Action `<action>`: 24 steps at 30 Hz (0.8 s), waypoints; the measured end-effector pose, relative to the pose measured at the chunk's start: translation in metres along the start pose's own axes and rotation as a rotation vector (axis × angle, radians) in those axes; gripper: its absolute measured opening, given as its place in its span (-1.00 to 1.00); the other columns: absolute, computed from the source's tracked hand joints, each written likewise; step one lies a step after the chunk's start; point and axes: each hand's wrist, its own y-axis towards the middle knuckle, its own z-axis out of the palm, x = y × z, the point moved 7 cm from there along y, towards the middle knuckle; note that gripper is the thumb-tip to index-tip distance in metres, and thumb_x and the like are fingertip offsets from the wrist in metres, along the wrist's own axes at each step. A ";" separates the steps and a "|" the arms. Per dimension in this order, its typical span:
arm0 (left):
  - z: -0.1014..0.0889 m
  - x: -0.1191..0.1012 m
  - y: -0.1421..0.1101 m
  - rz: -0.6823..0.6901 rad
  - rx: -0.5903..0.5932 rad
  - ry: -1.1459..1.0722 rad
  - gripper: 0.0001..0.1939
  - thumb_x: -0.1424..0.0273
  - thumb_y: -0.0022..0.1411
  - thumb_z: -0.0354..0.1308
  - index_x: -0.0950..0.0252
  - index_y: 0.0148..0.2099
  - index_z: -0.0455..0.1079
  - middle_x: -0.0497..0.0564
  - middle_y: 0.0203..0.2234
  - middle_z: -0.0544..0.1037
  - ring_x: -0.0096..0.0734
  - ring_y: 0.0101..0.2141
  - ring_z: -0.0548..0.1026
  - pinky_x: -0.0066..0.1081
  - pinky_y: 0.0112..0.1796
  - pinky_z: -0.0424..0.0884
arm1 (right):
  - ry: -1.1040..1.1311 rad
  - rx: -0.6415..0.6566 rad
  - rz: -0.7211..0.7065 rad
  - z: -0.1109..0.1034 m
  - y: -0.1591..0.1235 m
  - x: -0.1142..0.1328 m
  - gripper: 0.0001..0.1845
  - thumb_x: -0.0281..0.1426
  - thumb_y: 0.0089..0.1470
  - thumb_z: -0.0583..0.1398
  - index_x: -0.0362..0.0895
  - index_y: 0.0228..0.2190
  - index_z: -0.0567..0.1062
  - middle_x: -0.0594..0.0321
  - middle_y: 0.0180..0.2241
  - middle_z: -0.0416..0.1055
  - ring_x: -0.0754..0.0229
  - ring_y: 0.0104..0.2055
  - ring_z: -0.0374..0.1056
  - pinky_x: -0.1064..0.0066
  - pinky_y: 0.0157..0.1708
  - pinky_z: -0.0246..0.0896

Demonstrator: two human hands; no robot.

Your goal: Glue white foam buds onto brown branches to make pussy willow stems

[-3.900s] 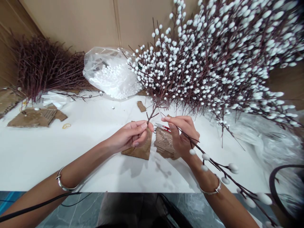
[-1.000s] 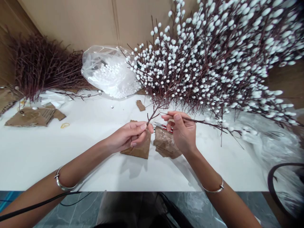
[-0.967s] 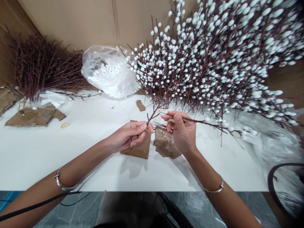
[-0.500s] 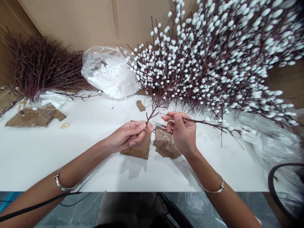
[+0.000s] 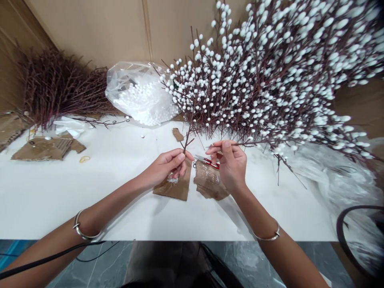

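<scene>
My left hand [image 5: 169, 165] pinches a thin brown forked twig [image 5: 185, 146] between thumb and fingertips, its tips pointing up and away. Beneath that hand lies a flat cardboard piece [image 5: 175, 191] with a whitish patch on it. Closed around a second brown twig [image 5: 253, 143] is my right hand [image 5: 230, 162]; this twig runs off to the right, towards the white-budded branches, where its far end is hard to separate from them. Between the hands, small red-handled snips [image 5: 211, 162] rest beside another cardboard piece [image 5: 210, 182] with a clear shiny smear.
White-budded branches [image 5: 240, 88] fill the back right. A clear bag of white buds [image 5: 144, 100] stands at the back middle, with bare brown twigs [image 5: 60, 88] to its left. Cardboard scraps [image 5: 42, 148] lie at left; crumpled clear plastic [image 5: 339, 172] covers the right side.
The twig in my left hand has turned more upright, and that hand has dropped slightly. My right hand's twig has tilted up to lie nearly level. The view has shifted slightly.
</scene>
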 end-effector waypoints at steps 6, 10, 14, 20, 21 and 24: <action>-0.012 0.000 0.003 0.024 -0.096 0.093 -0.62 0.11 0.33 0.10 0.35 -0.10 0.41 -0.08 -0.55 0.42 -0.60 -0.61 0.27 -0.56 -0.56 0.19 | -0.062 0.108 0.029 0.008 -0.003 -0.005 -0.64 -0.08 0.21 0.17 -0.08 -0.44 0.47 0.32 -0.58 0.46 0.31 -0.55 0.32 0.44 -0.53 0.19; -0.025 -0.003 0.007 0.079 -0.142 0.141 -0.63 0.11 0.32 0.12 0.35 -0.11 0.43 -0.06 -0.50 0.43 -0.58 -0.56 0.32 -0.57 -0.53 0.22 | -0.118 0.222 0.047 0.016 -0.005 -0.008 -0.63 -0.10 0.22 0.17 -0.11 -0.45 0.48 0.34 -0.60 0.41 0.35 -0.55 0.27 0.47 -0.51 0.19; -0.037 -0.006 0.010 0.137 -0.177 0.219 -0.61 0.09 0.31 0.12 0.34 -0.11 0.44 -0.04 -0.52 0.45 -0.55 -0.55 0.35 -0.56 -0.53 0.23 | -0.180 0.369 0.099 0.027 -0.011 -0.018 -0.63 -0.08 0.22 0.15 -0.12 -0.36 0.50 0.31 -0.51 0.46 0.35 -0.53 0.28 0.48 -0.52 0.22; -0.047 -0.001 0.014 0.155 -0.212 0.292 -0.60 0.07 0.32 0.10 0.34 -0.12 0.43 -0.05 -0.55 0.44 -0.54 -0.56 0.34 -0.56 -0.51 0.24 | -0.214 0.536 0.175 0.043 -0.022 -0.036 -0.62 -0.05 0.22 0.14 -0.14 -0.29 0.44 0.21 -0.39 0.55 0.31 -0.47 0.39 0.48 -0.46 0.31; -0.048 0.001 0.015 0.157 -0.210 0.307 -0.61 0.08 0.34 0.08 0.34 -0.12 0.42 -0.05 -0.55 0.44 -0.55 -0.56 0.33 -0.56 -0.50 0.24 | -0.205 0.551 0.192 0.045 -0.024 -0.038 -0.61 -0.04 0.21 0.15 -0.14 -0.29 0.43 0.20 -0.39 0.56 0.29 -0.45 0.42 0.47 -0.46 0.33; -0.050 0.007 0.018 0.166 -0.198 0.348 -0.61 0.09 0.37 0.03 0.34 -0.12 0.40 -0.06 -0.55 0.43 -0.54 -0.55 0.32 -0.56 -0.49 0.24 | -0.213 0.581 0.235 0.050 -0.029 -0.044 -0.59 -0.03 0.18 0.17 -0.15 -0.32 0.44 0.13 -0.38 0.57 0.25 -0.43 0.46 0.45 -0.48 0.35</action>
